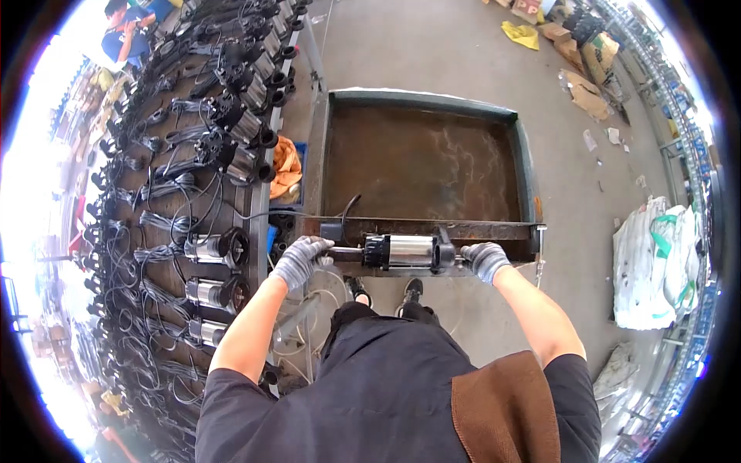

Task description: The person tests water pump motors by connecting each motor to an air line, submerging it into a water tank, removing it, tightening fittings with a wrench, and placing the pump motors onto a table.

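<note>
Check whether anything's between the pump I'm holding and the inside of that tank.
Yes: the tank's near rim runs between the pump and the inside, and a black cable loops up near the rim's left end.

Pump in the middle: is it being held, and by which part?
The pump, by its ends: left hand on a rod at one, right hand at the other, exact grip there unclear.

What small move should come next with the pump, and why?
Probably ease the pump slightly toward the tank, keeping it level: the left hand and right hand are at opposite ends, and it lies roughly parallel to the tank's near rim.
</note>
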`<state>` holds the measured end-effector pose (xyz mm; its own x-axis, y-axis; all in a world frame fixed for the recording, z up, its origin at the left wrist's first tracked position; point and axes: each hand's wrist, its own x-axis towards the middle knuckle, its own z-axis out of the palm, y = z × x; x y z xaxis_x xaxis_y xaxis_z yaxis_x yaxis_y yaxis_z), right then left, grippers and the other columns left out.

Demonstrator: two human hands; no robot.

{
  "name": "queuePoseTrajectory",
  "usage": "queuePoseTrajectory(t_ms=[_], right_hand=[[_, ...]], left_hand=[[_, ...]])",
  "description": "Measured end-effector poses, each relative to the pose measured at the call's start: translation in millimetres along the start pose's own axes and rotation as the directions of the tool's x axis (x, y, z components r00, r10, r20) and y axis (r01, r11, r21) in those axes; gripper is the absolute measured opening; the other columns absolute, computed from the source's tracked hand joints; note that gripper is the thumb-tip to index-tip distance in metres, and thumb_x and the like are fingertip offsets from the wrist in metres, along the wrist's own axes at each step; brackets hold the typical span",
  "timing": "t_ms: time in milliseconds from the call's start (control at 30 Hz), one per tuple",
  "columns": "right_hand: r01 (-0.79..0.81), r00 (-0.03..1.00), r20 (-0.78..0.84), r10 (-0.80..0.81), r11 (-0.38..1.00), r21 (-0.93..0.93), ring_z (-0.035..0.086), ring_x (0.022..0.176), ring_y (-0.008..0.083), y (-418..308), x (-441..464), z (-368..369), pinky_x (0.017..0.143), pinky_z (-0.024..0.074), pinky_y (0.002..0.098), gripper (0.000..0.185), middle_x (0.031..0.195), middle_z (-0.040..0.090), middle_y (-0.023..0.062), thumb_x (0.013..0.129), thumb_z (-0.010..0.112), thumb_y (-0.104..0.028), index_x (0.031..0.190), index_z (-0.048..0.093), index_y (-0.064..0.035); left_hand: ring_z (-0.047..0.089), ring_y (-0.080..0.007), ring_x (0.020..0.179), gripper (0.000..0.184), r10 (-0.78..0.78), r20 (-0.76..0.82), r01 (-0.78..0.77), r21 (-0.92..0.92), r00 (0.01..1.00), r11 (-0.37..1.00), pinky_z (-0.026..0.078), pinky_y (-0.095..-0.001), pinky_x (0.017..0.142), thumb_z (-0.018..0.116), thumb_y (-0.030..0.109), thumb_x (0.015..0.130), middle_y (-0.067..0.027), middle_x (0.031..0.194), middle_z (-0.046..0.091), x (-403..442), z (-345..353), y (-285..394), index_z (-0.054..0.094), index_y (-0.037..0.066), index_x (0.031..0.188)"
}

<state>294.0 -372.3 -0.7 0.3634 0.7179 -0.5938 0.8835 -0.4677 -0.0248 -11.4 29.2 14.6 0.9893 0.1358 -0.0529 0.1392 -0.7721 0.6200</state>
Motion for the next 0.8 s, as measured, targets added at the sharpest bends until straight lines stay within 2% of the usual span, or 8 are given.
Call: queuePoseTrajectory(t_ms=[100, 200, 333, 500, 567, 600, 700, 800], right_hand=[[-0.12, 0.993, 0.012, 0.119, 0.988, 0.097, 0.073, 0.091, 0.0371, -8, -5, 1, 0.078, 0.0565, 0.0484, 0.026, 0.094, 0.075, 0.0171, 0.095, 0.065, -0.032, 0.106, 0.068, -0.0082], [0.097, 0.992, -0.121, -0.036, 0.826, 0.555, 0.073, 0.072, 0.0286, 44, 25, 111, 0.065, 0.0568, 0.0435, 0.051, 0.083, 0.073, 0.0133, 0.09, 0.074, -0.052, 0.101, 0.067, -0.0022], [-0.55, 0.82, 0.569, 0.068, -0.189, 0.814, 0.049, 0.042, 0.0093, 2, -25, -18, 0.036, 0.0398, 0.0264, 0.046, 0.062, 0.058, -0.0004, 0.094, 0.069, -0.059, 0.097, 0.066, -0.0132], [-0.274, 0.925, 0.374, 0.059, -0.578, 0.769, 0.056, 0.049, 0.0104, -9, -35, -1, 0.041, 0.0436, 0.0263, 0.01, 0.07, 0.065, -0.0011, 0.1, 0.07, -0.027, 0.104, 0.07, -0.0177], [-0.142, 0.965, 0.253, 0.072, -0.667, 0.731, 0.06, 0.053, 0.0107, -13, -38, 1, 0.045, 0.0461, 0.0262, 0.013, 0.076, 0.068, -0.001, 0.099, 0.071, -0.02, 0.111, 0.071, -0.0166], [-0.125, 0.981, 0.195, 0.018, -0.709, 0.694, 0.063, 0.059, 0.0126, -9, -39, 9, 0.052, 0.0508, 0.0294, 0.02, 0.082, 0.07, 0.0006, 0.098, 0.07, -0.013, 0.118, 0.071, -0.0143], [-0.096, 0.995, 0.066, -0.07, -0.741, 0.665, 0.067, 0.065, 0.0155, 0, -38, 23, 0.056, 0.0537, 0.0336, 0.019, 0.082, 0.071, 0.0028, 0.097, 0.07, -0.008, 0.115, 0.072, -0.0124], [-0.167, 0.984, 0.05, -0.173, -0.775, 0.609, 0.067, 0.069, 0.0184, 9, -33, 15, 0.062, 0.056, 0.0363, 0.02, 0.093, 0.074, 0.0093, 0.09, 0.074, -0.006, 0.109, 0.074, -0.0095]], left_hand=[[0.066, -0.0175, 0.065, 0.026, -0.413, 0.346, 0.53, -0.667, 0.842, 0.524, 0.057, -0.0344, 0.064, 0.07, 0.025, 0.1, -0.0077, 0.08, 0.069, 9, 37, -42, 0.071, 0.004, 0.114], [0.05, -0.0115, 0.042, 0.031, -0.561, 0.618, 0.758, -0.652, 0.551, 0.026, 0.047, -0.03, 0.042, 0.058, 0.032, 0.106, -0.0017, 0.063, 0.06, 39, 11, -3, 0.069, 0.003, 0.112], [0.058, -0.0113, 0.052, 0.025, -0.581, 0.38, 0.587, -0.78, 0.72, 0.217, 0.053, -0.0286, 0.052, 0.061, 0.027, 0.105, -0.004, 0.076, 0.066, 26, 10, 12, 0.067, 0.007, 0.118], [0.066, -0.0111, 0.075, 0.023, -0.328, -0.04, 0.182, -0.765, 0.944, 0.618, 0.054, -0.0231, 0.064, 0.063, 0.024, 0.105, -0.0017, 0.082, 0.068, 1, 47, -18, 0.068, 0.007, 0.119], [0.066, -0.0113, 0.069, 0.022, -0.446, 0.126, 0.419, -0.631, 0.886, 0.653, 0.054, -0.0235, 0.06, 0.063, 0.025, 0.105, -0.0025, 0.081, 0.069, 8, 48, -27, 0.068, 0.007, 0.117], [0.06, -0.0112, 0.055, 0.021, -0.543, 0.326, 0.528, -0.805, 0.774, 0.27, 0.052, -0.0268, 0.05, 0.061, 0.028, 0.106, -0.0017, 0.073, 0.065, 19, 33, -4, 0.067, 0.009, 0.11], [0.051, -0.01, 0.045, 0.025, -0.679, 0.465, 0.609, -0.793, 0.568, -0.033, 0.046, -0.0291, 0.041, 0.057, 0.034, 0.107, 0.0, 0.065, 0.059, 20, 21, -12, 0.065, 0.01, 0.103], [0.044, -0.0084, 0.041, 0.024, -0.748, 0.272, 0.58, -0.795, 0.605, 0.18, 0.043, -0.029, 0.037, 0.06, 0.033, 0.105, 0.0025, 0.06, 0.052, 6, 18, -10, 0.063, 0.01, 0.098]])
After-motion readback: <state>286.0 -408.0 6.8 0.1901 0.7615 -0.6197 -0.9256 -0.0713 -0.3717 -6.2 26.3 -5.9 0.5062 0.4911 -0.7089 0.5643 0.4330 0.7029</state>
